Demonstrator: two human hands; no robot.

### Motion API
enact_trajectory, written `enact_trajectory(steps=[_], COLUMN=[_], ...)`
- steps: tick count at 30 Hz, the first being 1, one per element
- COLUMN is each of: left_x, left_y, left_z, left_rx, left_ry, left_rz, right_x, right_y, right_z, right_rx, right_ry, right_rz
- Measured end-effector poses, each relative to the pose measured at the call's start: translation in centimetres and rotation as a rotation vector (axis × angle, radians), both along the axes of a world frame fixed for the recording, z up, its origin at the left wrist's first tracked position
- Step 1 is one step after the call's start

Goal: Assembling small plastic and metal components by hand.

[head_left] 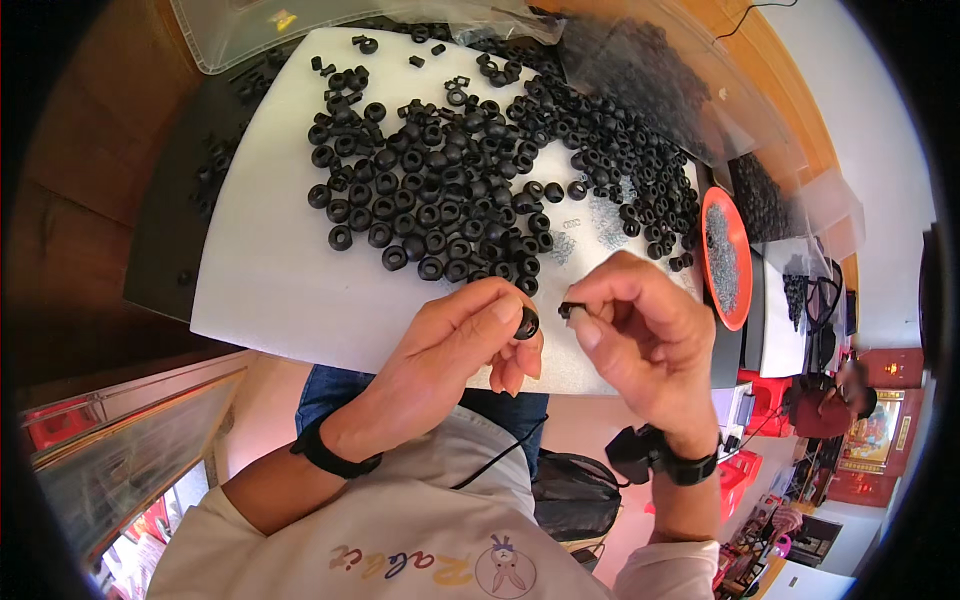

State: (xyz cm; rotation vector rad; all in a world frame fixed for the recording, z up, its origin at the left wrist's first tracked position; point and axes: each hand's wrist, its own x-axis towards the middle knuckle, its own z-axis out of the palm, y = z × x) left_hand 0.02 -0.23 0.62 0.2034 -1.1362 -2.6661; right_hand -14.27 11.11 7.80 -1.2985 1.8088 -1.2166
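- Fingers of the left hand (450,335) are clamped on a round black bead (527,323), held beside the thumb tip.
- Thumb and forefinger of the right hand (650,335) pinch a small black piece (570,310), near the bead but apart from it.
- Beyond both hands, black rounded parts (425,165) lie heaped on a white sheet (265,260).
- Rightward, an orange bowl (739,240) holds small silvery pieces (720,260).
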Motion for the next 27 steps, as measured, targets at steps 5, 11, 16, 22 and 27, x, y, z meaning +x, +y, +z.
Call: enact_trajectory(steps=[5,11,16,22,27], left_x=[0.1,0.2,0.0,0.0,0.1], left_y=[0.0,0.2,0.3,0.4,0.3], left_z=[0.5,0.3,-0.2,0.1,0.4], left_rx=[-0.022,-0.047,-0.121,-0.13,-0.249], left_ry=[-0.012,-0.059,-0.029,-0.059,-0.101], left_rz=[-0.008,-0.013,-0.023,-0.01,-0.03], right_x=[1.5,2.4,2.8,2.6,3.1], right_y=[0.9,1.8,2.1,1.8,1.6], right_z=[-1.5,-2.0,-2.1,-2.1,-1.4], right_rx=[-0.188,-0.215,-0.25,-0.332,-0.29], right_ry=[0.137,0.277,0.394,0.442,0.426], right_rz=[-0.038,-0.063,-0.101,-0.037,-0.043])
